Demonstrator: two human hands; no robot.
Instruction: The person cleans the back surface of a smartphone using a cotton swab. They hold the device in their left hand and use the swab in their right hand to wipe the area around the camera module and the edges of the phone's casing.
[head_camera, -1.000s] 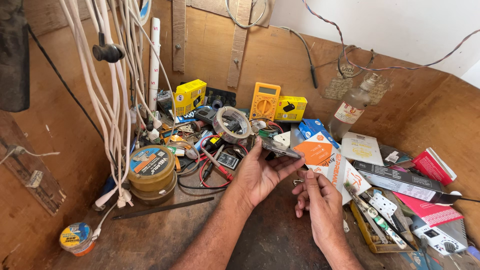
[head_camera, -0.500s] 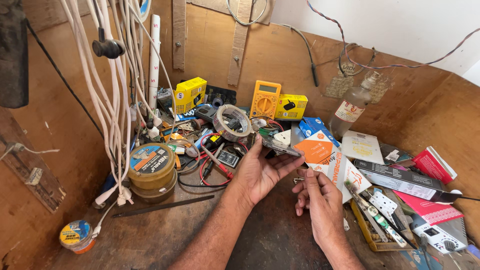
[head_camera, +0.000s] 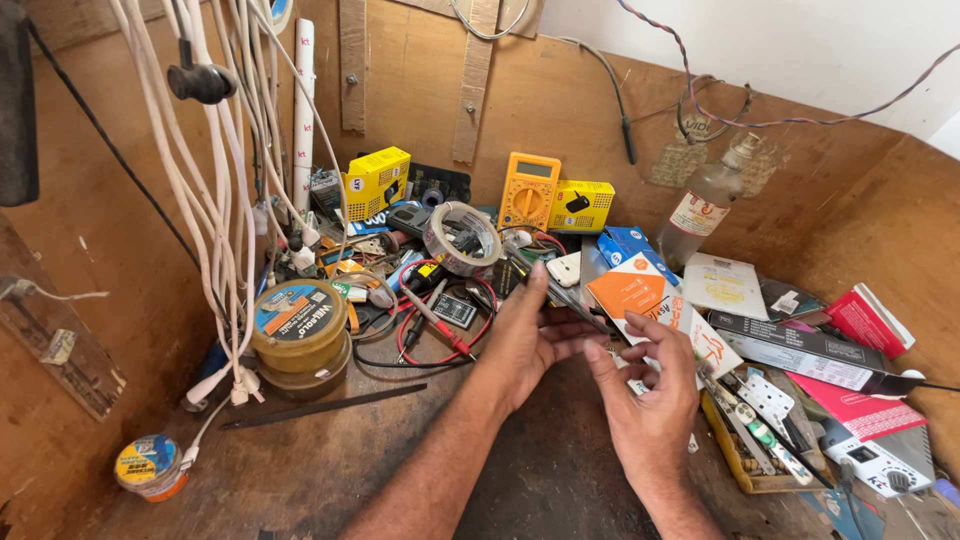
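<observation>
1. The left hand (head_camera: 522, 340) is raised over the worn brown wooden bench (head_camera: 330, 460), its fingers curled around a thin, flat grey slab with a metallic edge, probably a phone (head_camera: 570, 300); the view is too tight to be sure.
2. The right hand (head_camera: 650, 400) sits just beside it, fingers loosely spread, thumb and forefinger touching the slab's lower edge; I cannot tell whether they pinch it.
3. The slab is held tilted, above the bench and just in front of a glossy orange-and-white cardboard packet (head_camera: 640, 295).
4. Behind the hands lie a clear roll of shiny tape (head_camera: 462, 238), a boxy yellow plastic multimeter (head_camera: 530, 190) and red probe leads (head_camera: 440, 330).
5. To the left stands a round squat tin with a printed paper lid (head_camera: 298, 330), beneath hanging smooth white cables (head_camera: 215, 200).
</observation>
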